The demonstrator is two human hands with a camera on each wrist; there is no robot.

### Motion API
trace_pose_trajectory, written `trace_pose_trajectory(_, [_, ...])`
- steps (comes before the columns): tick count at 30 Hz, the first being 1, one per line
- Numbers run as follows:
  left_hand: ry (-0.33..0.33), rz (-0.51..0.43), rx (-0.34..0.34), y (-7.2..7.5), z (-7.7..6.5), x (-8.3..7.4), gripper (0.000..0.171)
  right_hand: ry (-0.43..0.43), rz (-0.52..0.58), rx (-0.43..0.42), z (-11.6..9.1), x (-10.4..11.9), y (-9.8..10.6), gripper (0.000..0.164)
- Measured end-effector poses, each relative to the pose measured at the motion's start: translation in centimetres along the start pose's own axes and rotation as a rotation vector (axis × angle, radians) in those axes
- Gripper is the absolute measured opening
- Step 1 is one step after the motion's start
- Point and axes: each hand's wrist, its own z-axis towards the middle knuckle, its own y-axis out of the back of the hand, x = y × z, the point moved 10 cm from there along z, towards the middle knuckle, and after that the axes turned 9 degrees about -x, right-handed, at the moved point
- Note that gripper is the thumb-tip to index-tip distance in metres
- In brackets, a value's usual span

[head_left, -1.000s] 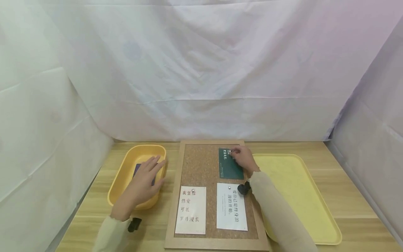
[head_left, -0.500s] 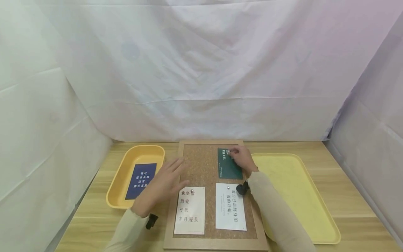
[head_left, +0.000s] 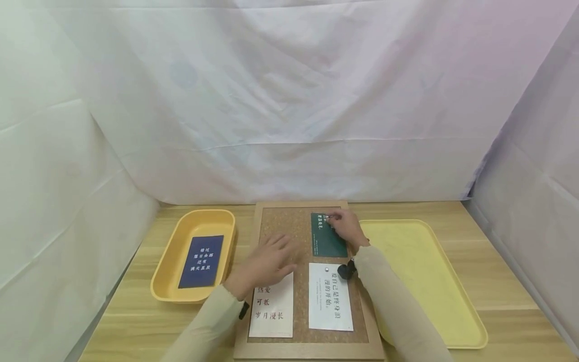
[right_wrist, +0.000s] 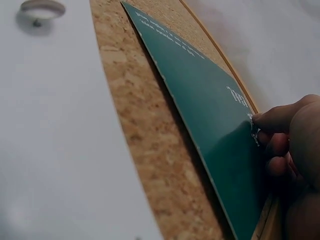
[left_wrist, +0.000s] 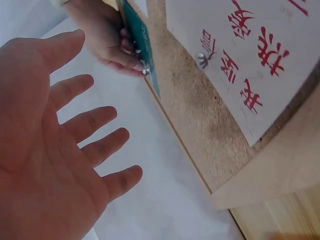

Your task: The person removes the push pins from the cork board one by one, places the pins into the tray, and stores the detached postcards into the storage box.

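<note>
A framed corkboard (head_left: 285,221) lies on the table. At its far right corner my right hand (head_left: 348,227) pinches a small clear push pin (right_wrist: 254,131) against the top part of a green card (head_left: 329,244). My left hand (head_left: 268,264) is over the board's left half, fingers straight and spread, with nothing in it. Beneath it is a white card with red characters (head_left: 277,324), its upper part hidden in the head view; a clear pin (left_wrist: 202,61) holds its top edge. A second white card (head_left: 327,306), pinned near its top, lies below the green one.
To the left, an orange-yellow tub (head_left: 157,281) holds a dark blue card (head_left: 202,262) with white characters. A flat yellow tray (head_left: 425,281) sits to the right, partly under my right forearm. White cloth (head_left: 289,100) hangs behind and at both sides.
My left hand has moved right, from over the tub to over the corkboard, uncovering the blue card. The right hand stays at the green card's top.
</note>
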Motion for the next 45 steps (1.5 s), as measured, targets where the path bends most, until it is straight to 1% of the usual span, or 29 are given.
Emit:
trace_pose_trajectory(2, [-0.005,-0.002,0.017,-0.6,0.4,-0.2,0.058,0.003,0.003,-0.002,0.0,0.0,0.0,0.021])
trace_pose_trajectory(5, [-0.022,-0.003,0.031,-1.0,0.8,-0.7,0.056,0.015,0.003,-0.004,-0.1,0.1,-0.1,0.022])
trace_pose_trajectory(7, [-0.040,0.010,0.041,-1.3,1.0,-1.0,0.056,0.020,0.002,-0.009,-0.2,0.2,-0.1,0.021])
trace_pose_trajectory(11, [-0.054,0.035,0.081,-2.1,1.3,-1.5,0.059,0.025,-0.002,-0.019,-0.3,0.3,-0.1,0.020])
trace_pose_trajectory(14, [-0.051,0.049,0.113,-3.0,1.6,-1.7,0.059,0.025,-0.009,-0.023,-0.3,0.3,0.0,0.020])
trace_pose_trajectory(19, [-0.045,0.075,0.145,-4.4,2.1,-1.9,0.058,0.024,-0.017,-0.030,-0.2,0.3,0.1,0.020])
trace_pose_trajectory(24, [-0.030,0.085,0.174,-5.3,2.9,-2.3,0.058,0.020,-0.023,-0.032,-0.2,0.3,0.1,0.021])
trace_pose_trajectory(28, [-0.023,0.110,0.199,-6.1,3.4,-2.4,0.058,0.033,-0.031,-0.026,-0.2,0.4,0.0,0.020])
trace_pose_trajectory(33, [-0.008,0.124,0.221,-6.7,3.9,-2.5,0.057,0.036,-0.032,-0.027,-0.2,0.5,-0.1,0.020])
trace_pose_trajectory(39, [-0.012,0.139,0.253,-7.0,4.4,-3.0,0.055,0.040,-0.028,-0.027,-0.2,0.4,-0.1,0.021])
trace_pose_trajectory(45, [-0.015,0.177,0.251,-7.1,4.7,-3.1,0.055,0.024,-0.004,-0.035,-0.3,0.3,-0.1,0.020])
